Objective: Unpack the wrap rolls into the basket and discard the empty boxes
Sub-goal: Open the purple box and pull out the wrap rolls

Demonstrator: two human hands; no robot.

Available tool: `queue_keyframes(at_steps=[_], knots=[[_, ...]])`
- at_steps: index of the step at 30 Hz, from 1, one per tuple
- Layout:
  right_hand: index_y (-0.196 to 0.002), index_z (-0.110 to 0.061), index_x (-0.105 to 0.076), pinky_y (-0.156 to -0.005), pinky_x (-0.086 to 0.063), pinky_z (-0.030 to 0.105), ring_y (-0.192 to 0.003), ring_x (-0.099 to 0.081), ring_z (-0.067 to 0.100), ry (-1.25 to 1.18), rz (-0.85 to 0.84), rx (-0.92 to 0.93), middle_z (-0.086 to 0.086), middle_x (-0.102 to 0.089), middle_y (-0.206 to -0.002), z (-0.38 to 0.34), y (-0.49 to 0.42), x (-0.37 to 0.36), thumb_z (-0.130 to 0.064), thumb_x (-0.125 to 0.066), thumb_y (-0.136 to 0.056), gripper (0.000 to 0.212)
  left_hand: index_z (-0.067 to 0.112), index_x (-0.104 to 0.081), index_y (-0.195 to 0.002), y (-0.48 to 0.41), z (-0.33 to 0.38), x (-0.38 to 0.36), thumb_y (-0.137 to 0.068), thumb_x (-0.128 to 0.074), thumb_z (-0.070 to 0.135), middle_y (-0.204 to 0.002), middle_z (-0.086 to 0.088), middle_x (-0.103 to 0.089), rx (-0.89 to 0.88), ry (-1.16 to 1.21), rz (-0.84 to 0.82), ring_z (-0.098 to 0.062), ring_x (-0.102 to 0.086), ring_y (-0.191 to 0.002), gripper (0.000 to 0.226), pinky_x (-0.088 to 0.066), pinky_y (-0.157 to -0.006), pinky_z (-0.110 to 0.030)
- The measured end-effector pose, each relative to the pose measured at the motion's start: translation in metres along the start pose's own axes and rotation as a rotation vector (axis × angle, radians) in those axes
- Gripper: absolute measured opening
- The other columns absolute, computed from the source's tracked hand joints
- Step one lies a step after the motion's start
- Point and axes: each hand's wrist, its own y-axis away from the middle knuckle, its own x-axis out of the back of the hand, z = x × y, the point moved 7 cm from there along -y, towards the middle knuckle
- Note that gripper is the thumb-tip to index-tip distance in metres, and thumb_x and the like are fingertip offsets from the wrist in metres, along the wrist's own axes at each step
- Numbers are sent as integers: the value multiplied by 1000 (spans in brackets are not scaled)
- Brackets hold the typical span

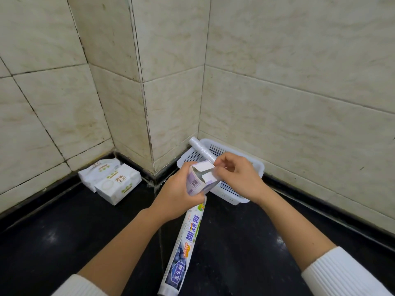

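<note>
The left hand (177,193) is wrapped around a long wrap box (183,236), gripping it near its upper end, while the rest of the box slants down toward the bottom of the view over the black surface (64,242). The box's top end is open, its white flaps (206,173) standing out. The right hand (239,178) pinches one of these flaps between thumb and fingers, so both hands are closed on the same box, close together. Just behind the hands sits a white perforated basket (254,165) in the corner of the tiled wall (299,82), and one clear wrap roll (201,149) leans in it with its end poking above the rim. Two white tissue packs (111,178) lie to the left, against the wall.
</note>
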Motion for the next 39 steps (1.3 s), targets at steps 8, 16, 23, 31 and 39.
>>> queue_keyframes(at_steps=[8,16,23,31,39], knots=[[-76,-16,-73,-63,-48,28,-62,-64,16,-59,39,-13,5,-74,-76,-2,9,-8,-26,-67,-87,17,38,-41,-128,1,10,-8,-71,-70,24,-110,11,-57,-65,-101,23,-14,-61,-97,65,-57,-76,-42],[-70,-16,-59,-51,-36,13,-49,-48,1,-72,44,-19,8,-69,-75,-2,12,-3,-22,-62,-88,19,40,-39,-128,0,3,-8,-72,-72,27,-112,13,-57,-35,-84,9,-11,-60,-103,67,-59,-78,-37],[-84,-29,-80,-102,-46,38,-114,-58,4,-144,-67,-21,-7,-65,-118,3,16,-3,-3,-67,-78,30,47,-43,-121,-3,-2,-1,-73,-78,32,-110,25,-61,-2,11,68,4,-61,-104,62,-50,-76,-7],[-114,-53,-59,-89,-54,34,-102,-57,8,-12,-180,55,-10,-53,-118,-3,18,-6,-21,-65,-70,55,47,-42,-122,-5,-5,-8,-72,-77,34,-113,20,-61,-4,-15,-24,-4,-61,-109,63,-59,-84,-30],[-107,-47,-60,-78,-57,33,-84,-63,9,178,-138,108,-10,-60,-104,-6,7,-1,-38,-74,-67,43,42,-40,-128,-3,3,-9,-71,-78,30,-113,15,-60,-41,-74,-74,-8,-61,-106,69,-59,-82,-35]])
